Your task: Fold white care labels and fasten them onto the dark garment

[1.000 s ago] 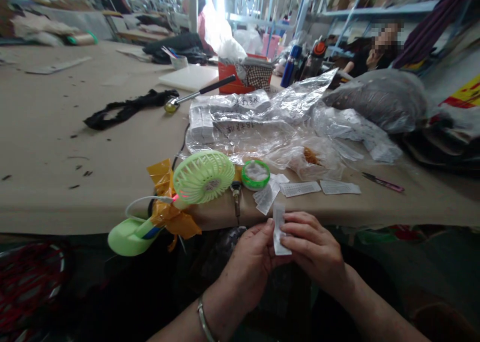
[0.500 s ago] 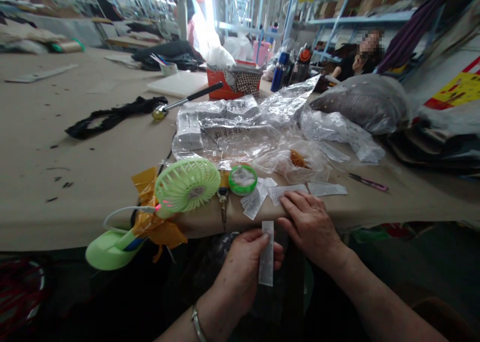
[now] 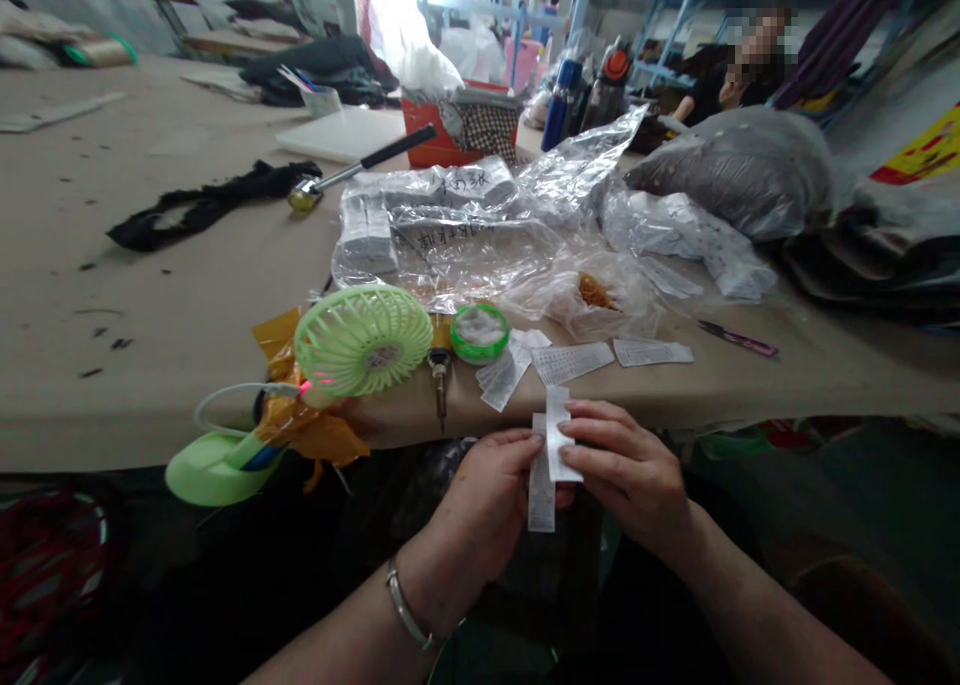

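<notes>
My left hand (image 3: pixel 499 495) is closed on a narrow white printed label strip (image 3: pixel 541 500), thumb on top, just off the table's front edge. Against its right side, my right hand (image 3: pixel 630 465) pinches a second white label (image 3: pixel 559 430), which partly overlaps the first. On the table beyond lie a fanned bunch of labels (image 3: pixel 510 373), a stack of printed labels (image 3: pixel 574 362) and another label stack (image 3: pixel 654 352). A soldering iron (image 3: pixel 440 385) points toward me beside a green round tub (image 3: pixel 480 333) with white fluffy filling.
A green fan (image 3: pixel 365 343) is taped at the table edge on the left. Clear plastic bags (image 3: pixel 457 265) with white bundles lie behind. Thread snips (image 3: pixel 739 338) rest on the right. A black-handled tool (image 3: pixel 360 170) lies near black cloth (image 3: pixel 202 205). A person (image 3: pixel 739 75) sits at the far right.
My right hand has come off the label stack on the table, now holding a label beside the left hand's strip. The view has tilted down slightly.
</notes>
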Demonstrator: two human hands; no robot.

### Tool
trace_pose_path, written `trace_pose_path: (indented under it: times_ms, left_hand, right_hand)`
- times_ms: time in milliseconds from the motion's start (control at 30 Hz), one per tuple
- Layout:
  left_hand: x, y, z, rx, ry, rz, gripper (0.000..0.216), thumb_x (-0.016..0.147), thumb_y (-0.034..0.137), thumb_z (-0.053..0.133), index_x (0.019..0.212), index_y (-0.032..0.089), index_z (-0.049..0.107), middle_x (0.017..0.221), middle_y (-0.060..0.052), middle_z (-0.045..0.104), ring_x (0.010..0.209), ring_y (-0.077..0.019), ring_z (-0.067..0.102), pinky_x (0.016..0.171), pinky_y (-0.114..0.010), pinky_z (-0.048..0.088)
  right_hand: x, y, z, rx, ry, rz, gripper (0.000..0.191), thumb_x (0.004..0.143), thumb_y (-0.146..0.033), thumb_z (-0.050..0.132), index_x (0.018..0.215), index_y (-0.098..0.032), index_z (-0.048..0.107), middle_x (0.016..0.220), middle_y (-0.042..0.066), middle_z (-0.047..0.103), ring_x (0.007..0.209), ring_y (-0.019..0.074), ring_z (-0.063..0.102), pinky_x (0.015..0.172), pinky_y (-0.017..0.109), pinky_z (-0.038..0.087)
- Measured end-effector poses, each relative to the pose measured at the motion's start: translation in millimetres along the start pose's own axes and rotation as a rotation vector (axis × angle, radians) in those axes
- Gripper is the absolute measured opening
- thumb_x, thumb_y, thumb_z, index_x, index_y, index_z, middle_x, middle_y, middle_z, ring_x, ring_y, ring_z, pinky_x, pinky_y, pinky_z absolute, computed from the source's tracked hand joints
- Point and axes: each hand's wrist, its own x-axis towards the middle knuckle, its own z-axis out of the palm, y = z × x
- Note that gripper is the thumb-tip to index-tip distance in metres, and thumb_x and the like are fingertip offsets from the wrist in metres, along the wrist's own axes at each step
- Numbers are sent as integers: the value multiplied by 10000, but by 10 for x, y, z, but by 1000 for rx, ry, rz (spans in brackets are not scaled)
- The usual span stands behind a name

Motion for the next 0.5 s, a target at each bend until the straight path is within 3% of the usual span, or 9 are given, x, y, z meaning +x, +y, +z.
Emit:
trace_pose_path:
  times_ms: [200,333,500]
  left_hand:
    - [14,-57,0,-92,-40,45,80,666,155,682,708,90,703,605,-51,669,563,-118,601,543,-200,429]
    - [12,-99,1,-110,-54,53,101,688,190,704,725,97,691,667,-52,680,596,-110,604,583,-201,443]
    - [14,-116,15,-89,-33,24,113,690,182,717,735,94,662,644,-44,665,549,-93,584,519,-177,421]
  right_hand:
    - [-92,-173,71,-13,-93,-81,151,875,-151,546,925,-216,673,917,40,726,1052,182,627,927,381,498]
    - [-118,-179,93,-19,-99,-61,161,873,-138,536,906,-219,671,892,43,722,1050,194,628,908,378,509]
    - [-108,-221,50,37,-131,-73,152,862,-117,542,930,-189,658,899,47,717,1041,195,618,900,361,514]
